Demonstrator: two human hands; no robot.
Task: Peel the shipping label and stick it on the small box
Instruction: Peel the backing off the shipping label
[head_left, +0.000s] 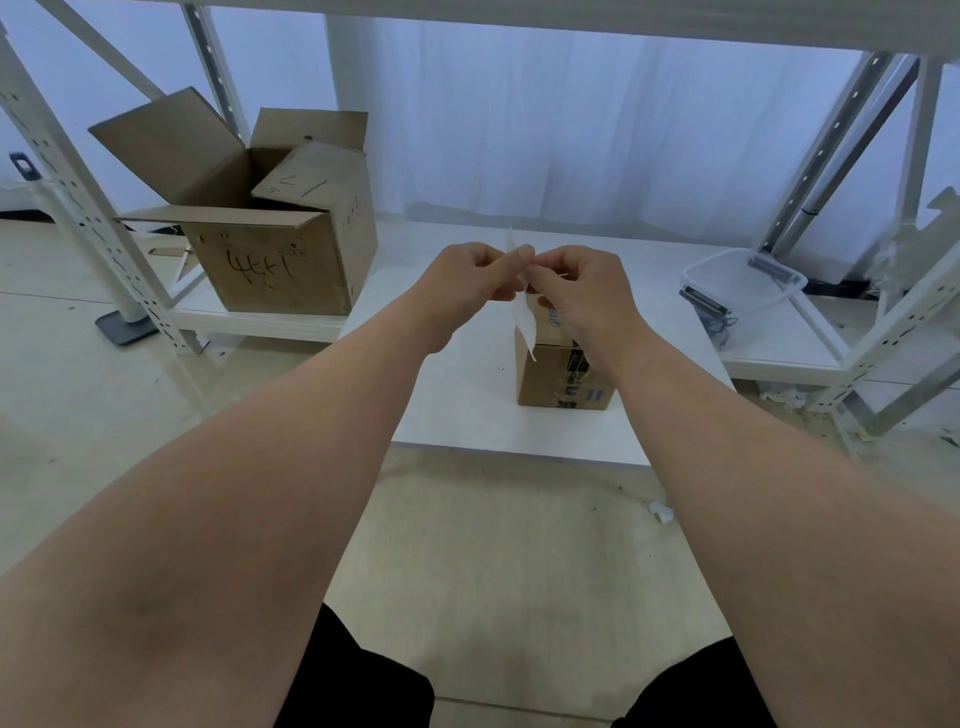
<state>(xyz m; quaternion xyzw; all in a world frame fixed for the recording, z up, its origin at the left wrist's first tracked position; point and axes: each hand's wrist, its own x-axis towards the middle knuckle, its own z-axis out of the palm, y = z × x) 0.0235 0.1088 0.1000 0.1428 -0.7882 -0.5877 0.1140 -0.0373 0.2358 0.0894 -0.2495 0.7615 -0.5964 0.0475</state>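
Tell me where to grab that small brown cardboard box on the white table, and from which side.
Grip the small brown cardboard box by its two plain side walls, coming down from above. It stands upright on the white table with bare surface on its left; both hands pinch the white label sheet above it, so free one first.

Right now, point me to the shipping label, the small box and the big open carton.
shipping label (525, 322), head view, on the white strip hanging below the fingers.
small box (545, 382), head view, on its front cardboard face.
big open carton (270, 270), head view, on the front face with handwriting.
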